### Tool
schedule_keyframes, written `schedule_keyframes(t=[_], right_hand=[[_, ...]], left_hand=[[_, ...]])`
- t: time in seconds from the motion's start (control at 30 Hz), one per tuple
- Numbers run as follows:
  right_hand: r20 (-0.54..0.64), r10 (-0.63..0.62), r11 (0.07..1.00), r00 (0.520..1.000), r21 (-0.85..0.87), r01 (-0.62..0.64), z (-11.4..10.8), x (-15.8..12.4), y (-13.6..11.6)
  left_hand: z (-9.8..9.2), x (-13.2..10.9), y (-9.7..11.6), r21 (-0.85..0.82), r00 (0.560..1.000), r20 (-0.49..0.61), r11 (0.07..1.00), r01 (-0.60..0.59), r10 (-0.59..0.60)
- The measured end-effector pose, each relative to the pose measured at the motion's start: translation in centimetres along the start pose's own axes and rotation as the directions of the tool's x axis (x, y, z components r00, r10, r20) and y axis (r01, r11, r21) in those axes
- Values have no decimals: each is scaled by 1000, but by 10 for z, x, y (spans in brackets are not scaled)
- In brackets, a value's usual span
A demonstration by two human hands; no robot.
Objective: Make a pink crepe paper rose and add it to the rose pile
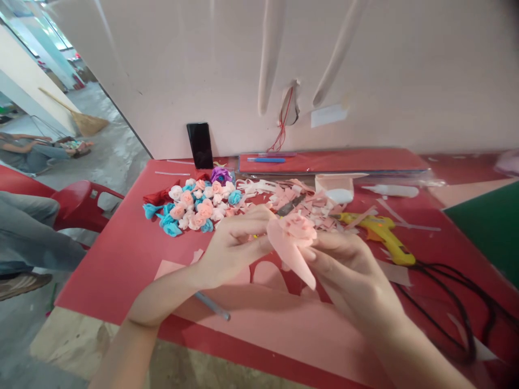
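Between my two hands, above the red table, is a pink paper rose (299, 229) with a loose strip of its petal paper hanging down toward me. My left hand (239, 243) pinches the rose's left side, thumb and fingers closed on the paper. From the right, my right hand (348, 270) grips the flower's base with its fingertips. Below them lie a large pink paper sheet (284, 324) and a rounded cut-out piece (268, 274). A grey pen (213, 306) rests on the sheet near my left wrist.
Finished paper flowers (198, 208) in several colours are heaped at the left, near a standing phone (200, 145). Pink scraps (292, 197) lie behind my hands. A yellow glue gun (385, 235) with black cable (458, 313) is at the right. A person's leg (36, 232) shows at left.
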State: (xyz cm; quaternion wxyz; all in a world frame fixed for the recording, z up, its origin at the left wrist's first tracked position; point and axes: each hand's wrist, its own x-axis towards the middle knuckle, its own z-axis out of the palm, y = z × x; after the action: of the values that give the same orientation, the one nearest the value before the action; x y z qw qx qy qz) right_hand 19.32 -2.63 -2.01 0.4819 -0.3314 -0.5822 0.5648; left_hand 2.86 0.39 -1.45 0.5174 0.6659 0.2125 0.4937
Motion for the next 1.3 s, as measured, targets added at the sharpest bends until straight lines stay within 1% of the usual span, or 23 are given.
schedule_keyframes(t=[0.17,0.37,0.53,0.63,0.73,0.8,0.87,0.97,1.07,1.13,1.23,1.3], right_hand=[[-16,-132,984,991,-121,129,2,0,-1],[-95,-236,911,967,-367,186,9,3,-11],[-87,-289,881,953,-413,230,10,4,-12],[-99,-309,868,946,-435,238,10,2,-9],[-92,-283,868,955,-448,214,11,0,-8],[-89,-254,872,963,-452,188,11,-2,-9],[-96,-226,885,969,-435,163,12,-2,-11],[-94,-158,929,983,-353,116,13,-1,-13],[-77,-67,967,995,-251,45,12,0,-11],[-69,-31,979,997,-203,17,11,0,-8],[-90,-57,976,994,-215,36,11,0,-5],[-105,-82,965,991,-257,53,11,0,-5]], left_hand=[[2,1,2,-19,1000,1,1000,-21,21],[2,1,-2,-36,993,-1,992,-121,121],[2,2,-5,-21,992,1,992,-124,124],[3,3,-5,7,993,-22,993,-119,119],[5,3,-6,30,991,-72,993,-112,114],[7,3,-7,11,992,-105,998,-70,70],[8,3,-8,-42,991,-129,999,-28,22],[8,2,-10,-109,991,-134,994,9,-24],[7,0,-12,-129,992,-107,990,49,-63],[7,-2,-12,-138,992,-96,988,72,-86],[9,-2,-12,-125,988,-122,989,76,-92],[10,-1,-12,-59,982,-184,998,20,-31]])
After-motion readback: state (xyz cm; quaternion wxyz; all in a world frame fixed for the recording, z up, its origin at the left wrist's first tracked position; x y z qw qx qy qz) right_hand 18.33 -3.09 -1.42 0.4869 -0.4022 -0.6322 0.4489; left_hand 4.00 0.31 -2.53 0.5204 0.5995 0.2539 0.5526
